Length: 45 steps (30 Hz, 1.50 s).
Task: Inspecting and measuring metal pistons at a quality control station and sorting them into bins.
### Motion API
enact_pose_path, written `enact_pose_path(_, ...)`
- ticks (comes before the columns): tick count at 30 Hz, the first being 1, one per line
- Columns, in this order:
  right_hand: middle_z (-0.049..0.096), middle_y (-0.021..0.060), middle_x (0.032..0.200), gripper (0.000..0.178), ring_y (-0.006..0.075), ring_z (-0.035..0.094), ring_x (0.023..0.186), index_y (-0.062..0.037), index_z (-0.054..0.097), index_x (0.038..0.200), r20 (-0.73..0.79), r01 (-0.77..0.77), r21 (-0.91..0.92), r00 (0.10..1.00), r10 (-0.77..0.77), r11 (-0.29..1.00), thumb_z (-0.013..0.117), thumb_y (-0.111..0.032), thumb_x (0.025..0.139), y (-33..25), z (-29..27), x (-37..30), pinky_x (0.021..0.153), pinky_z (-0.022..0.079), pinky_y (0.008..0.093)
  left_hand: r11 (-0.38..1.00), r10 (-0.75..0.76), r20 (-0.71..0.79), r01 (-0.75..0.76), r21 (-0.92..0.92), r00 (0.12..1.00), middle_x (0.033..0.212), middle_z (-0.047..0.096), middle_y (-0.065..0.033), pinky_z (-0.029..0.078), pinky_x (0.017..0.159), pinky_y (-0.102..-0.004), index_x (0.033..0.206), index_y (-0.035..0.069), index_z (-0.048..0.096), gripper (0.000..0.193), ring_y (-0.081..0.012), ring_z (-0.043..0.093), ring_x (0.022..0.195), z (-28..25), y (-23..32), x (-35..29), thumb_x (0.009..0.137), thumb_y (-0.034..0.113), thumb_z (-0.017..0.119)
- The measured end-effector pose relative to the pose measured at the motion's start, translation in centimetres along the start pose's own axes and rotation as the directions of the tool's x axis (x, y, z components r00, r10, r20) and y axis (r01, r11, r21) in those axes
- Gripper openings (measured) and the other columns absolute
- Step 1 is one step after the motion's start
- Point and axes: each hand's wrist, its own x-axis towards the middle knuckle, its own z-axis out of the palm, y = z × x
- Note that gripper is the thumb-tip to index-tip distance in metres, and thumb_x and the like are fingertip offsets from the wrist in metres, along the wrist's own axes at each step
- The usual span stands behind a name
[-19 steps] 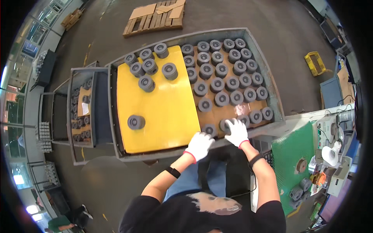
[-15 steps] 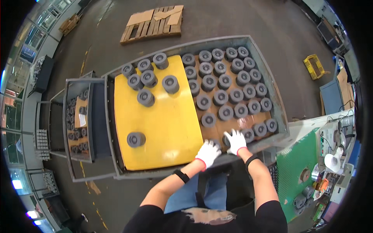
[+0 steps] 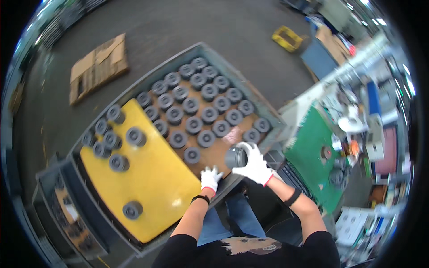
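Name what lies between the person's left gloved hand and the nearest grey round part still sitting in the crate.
In the head view, only bare brown board lies between the left hand and the nearest grey round part. The right hand holds another grey part.

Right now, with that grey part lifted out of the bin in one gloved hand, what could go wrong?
The right hand alone holds the grey round part above the bin's near rim; if the grip slips, it might drop onto the rows of parts below or over the edge. The left hand rests open at the rim, under a possible fall. The view is blurred, so the grip's firmness is unclear.
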Motion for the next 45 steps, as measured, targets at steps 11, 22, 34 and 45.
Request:
enact_pose_path(11,0.05,0.0212,0.132,0.095,0.0372,0.048,0.126,-0.0124,0.046,0.138,-0.103,-0.552,0.366,0.776,0.622,0.749,0.088,-0.042,0.058,8.1,-11.7,-24.4,0.108,0.041,0.0459,0.93,-0.114,-0.239,0.019,-0.368,0.964,0.116,0.057,-0.0188,0.051,0.09,-0.0475,0.124,0.013,0.057,0.082,-0.0397,0.059,0.105,-16.1,4.7,-3.6,0.05,0.026,0.09)
enact_pose_path(22,0.055,0.0209,0.111,0.064,0.0417,0.057,0.101,-0.0179,0.058,0.119,-0.524,-0.875,-0.016,0.419,0.742,0.483,0.079,-0.013,0.059,28.3,-22.2,-40.9,0.085,0.049,0.0509,0.792,0.465,-0.308,-0.545,-0.273,0.83,0.108,0.061,-0.0159,0.049,0.094,-0.0446,0.119,0.007,0.061,0.078,-0.0354,0.058,0.106,-23.2,32.7,0.1,0.048,0.028,0.089)
enact_pose_path(34,0.056,0.0214,0.121,0.057,0.0395,0.053,0.113,-0.0191,0.063,0.122,-0.732,-0.851,-0.059,0.392,0.557,0.522,0.08,-0.03,0.069,36.8,-22.9,-42.0,0.096,0.044,0.0497,0.476,0.876,-0.036,-0.849,0.228,0.481,0.106,0.055,-0.0104,0.043,0.077,-0.0469,0.115,0.021,0.065,0.048,-0.0311,0.055,0.097,-15.0,57.7,10.4,0.071,0.035,0.078)
enact_pose_path(45,0.053,0.0268,0.129,0.062,0.043,0.052,0.118,-0.0179,0.056,0.134,-0.685,-0.862,-0.173,0.453,0.571,0.477,0.076,-0.031,0.077,39.0,-22.1,-43.4,0.102,0.043,0.0502,0.434,0.873,-0.274,-0.899,0.054,0.404,0.128,0.049,-0.0165,0.038,0.103,-0.0528,0.121,0.019,0.062,0.058,-0.037,0.045,0.122,-16.5,52.8,6.1,0.065,0.021,0.077)
